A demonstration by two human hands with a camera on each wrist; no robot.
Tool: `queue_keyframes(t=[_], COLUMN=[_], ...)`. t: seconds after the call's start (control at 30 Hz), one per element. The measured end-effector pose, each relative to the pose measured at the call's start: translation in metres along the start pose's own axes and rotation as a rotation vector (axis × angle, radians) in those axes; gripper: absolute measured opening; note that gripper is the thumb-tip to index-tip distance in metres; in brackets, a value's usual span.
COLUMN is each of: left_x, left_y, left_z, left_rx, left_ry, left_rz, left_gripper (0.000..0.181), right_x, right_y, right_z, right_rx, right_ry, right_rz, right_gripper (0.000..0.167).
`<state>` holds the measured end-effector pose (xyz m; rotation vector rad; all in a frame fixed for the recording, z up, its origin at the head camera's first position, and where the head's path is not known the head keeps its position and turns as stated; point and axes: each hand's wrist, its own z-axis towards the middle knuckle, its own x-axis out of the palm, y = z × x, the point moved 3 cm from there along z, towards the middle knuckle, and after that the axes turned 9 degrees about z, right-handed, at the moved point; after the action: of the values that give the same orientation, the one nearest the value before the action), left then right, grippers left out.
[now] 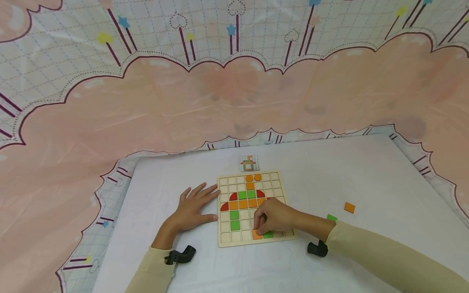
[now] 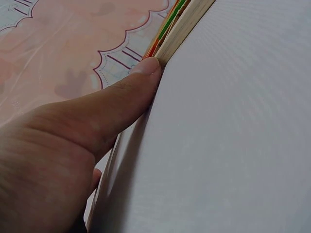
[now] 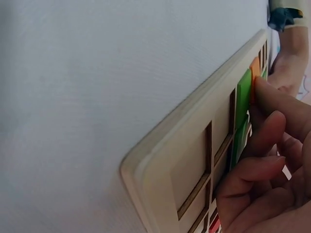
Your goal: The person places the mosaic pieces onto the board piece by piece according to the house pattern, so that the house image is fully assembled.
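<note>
A wooden grid board (image 1: 224,237) lies on the white table. Red, green and orange tiles fill some of its cells. My right hand (image 1: 276,215) is over the lower right part and pinches an orange square tile (image 1: 257,235) at the bottom row. Beside that tile is a green square tile (image 1: 268,235), seen larger as a green tile (image 3: 244,92) in the right wrist view. My left hand (image 1: 194,209) lies spread at the board's left side. Its thumb (image 2: 146,68) touches the board's edge (image 2: 182,36) in the left wrist view. My right hand hides several cells.
Behind the board lies a small pattern card (image 1: 249,163) with a coloured grid picture. A loose orange tile (image 1: 349,207) sits to the right. A green tile (image 1: 332,217) is partly hidden by the right forearm. Patterned cloth (image 1: 220,106) rises behind the table.
</note>
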<state>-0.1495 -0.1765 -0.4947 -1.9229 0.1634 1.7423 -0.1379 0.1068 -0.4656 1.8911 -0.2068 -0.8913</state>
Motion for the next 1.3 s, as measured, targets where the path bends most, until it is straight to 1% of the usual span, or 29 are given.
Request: queue_keyframes(t=[0.4, 0.57, 0.7, 0.8, 0.9, 1.13, 1.2, 1.3], left_x=[-0.001, -0.001, 0.000, 0.001, 0.001, 0.000, 0.000, 0.000], left_y=[-0.002, -0.002, -0.001, 0.000, 0.000, 0.000, 0.000, 0.000], left_z=[0.000, 0.000, 0.000, 0.000, 0.000, 0.000, 0.000, -0.001], left_rx=[-0.010, -0.008, -0.003, 0.000, 0.001, -0.005, -0.009, -0.011], left_ry=[0.002, 0.002, 0.002, -0.001, -0.002, 0.004, 0.005, 0.005], left_rz=[-0.002, 0.006, 0.012, 0.016, 0.014, 0.011, 0.012, 0.012], left_gripper=[0.081, 0.081, 0.081, 0.081, 0.081, 0.083, 0.083, 0.083], right_x=[-0.004, -0.011, -0.021, -0.032, -0.045, -0.087, -0.099, -0.113], right_y=[0.001, -0.005, -0.010, -0.013, -0.020, -0.036, -0.042, -0.052], right_z=[-0.008, -0.014, -0.020, -0.026, -0.034, -0.061, -0.070, -0.083], right_rx=[-0.012, -0.010, 0.010, 0.034, 0.039, 0.035, 0.051, 0.095], right_ry=[-0.023, -0.031, -0.038, -0.044, -0.044, -0.065, -0.064, -0.058], right_rz=[-0.047, -0.049, -0.036, -0.033, -0.050, -0.122, -0.133, -0.147], right_gripper=[0.016, 0.017, 0.016, 0.015, 0.013, 0.007, 0.007, 0.008])
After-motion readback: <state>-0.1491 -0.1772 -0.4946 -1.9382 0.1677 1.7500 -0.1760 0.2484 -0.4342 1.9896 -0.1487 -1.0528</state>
